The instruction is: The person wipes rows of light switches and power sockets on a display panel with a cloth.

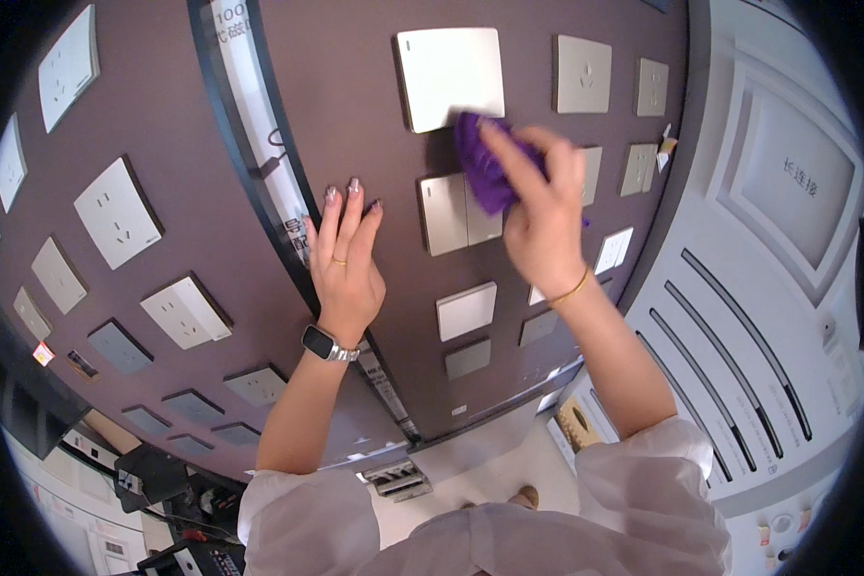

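Note:
A crumpled purple cloth (pixel 491 169) is in my right hand (pixel 547 209), its upper edge at the lower rim of a large white wall switch (pixel 450 78). Below the cloth, a two-rocker switch (pixel 444 216) on the brown display board (pixel 345 93) is partly hidden by it. My left hand (pixel 347 266) lies with fingers apart on the board, beside the dark-edged light strip, and holds nothing. To the right of the large switch sits a beige socket plate (pixel 583 74).
Several socket plates (pixel 120 214) cover the left board. A dark-framed strip (pixel 248 93) with a short cable divides the boards. At the right stands a pale panel (pixel 691 302) with dark slots. Black equipment (pixel 151 475) is at the lower left.

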The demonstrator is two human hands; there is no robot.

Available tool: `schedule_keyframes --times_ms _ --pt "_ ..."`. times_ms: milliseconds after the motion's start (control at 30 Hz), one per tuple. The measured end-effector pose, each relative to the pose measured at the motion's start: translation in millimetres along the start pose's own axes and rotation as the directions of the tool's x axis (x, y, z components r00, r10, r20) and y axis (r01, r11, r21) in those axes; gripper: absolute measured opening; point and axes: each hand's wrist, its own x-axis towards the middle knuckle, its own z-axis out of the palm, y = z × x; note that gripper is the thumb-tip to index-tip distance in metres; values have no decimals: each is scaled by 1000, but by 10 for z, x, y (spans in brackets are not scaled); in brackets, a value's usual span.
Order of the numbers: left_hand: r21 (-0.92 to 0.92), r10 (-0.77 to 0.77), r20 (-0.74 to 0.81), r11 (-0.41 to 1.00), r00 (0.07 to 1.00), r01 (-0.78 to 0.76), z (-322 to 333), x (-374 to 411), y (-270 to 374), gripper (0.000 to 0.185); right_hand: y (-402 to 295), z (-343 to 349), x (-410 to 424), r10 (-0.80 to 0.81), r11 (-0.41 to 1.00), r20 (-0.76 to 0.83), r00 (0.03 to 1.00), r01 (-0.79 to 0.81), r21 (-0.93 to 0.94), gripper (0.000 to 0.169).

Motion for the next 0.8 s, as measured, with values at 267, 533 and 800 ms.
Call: schedule_keyframes --times_ms 267,533,800 --pt "17 -15 -8 1000 1000 15 -36 10 17 41 -12 149 1279 -401 914 -133 906 386 -125 48" --pt "1 -4 -1 1000 1000 4 -27 8 25 39 -60 260 834 -564 794 69 823 563 -228 25" --pt "2 6 0 1000 1000 -6 -27 18 41 38 -12 159 789 -732 633 179 657 753 -177 17"
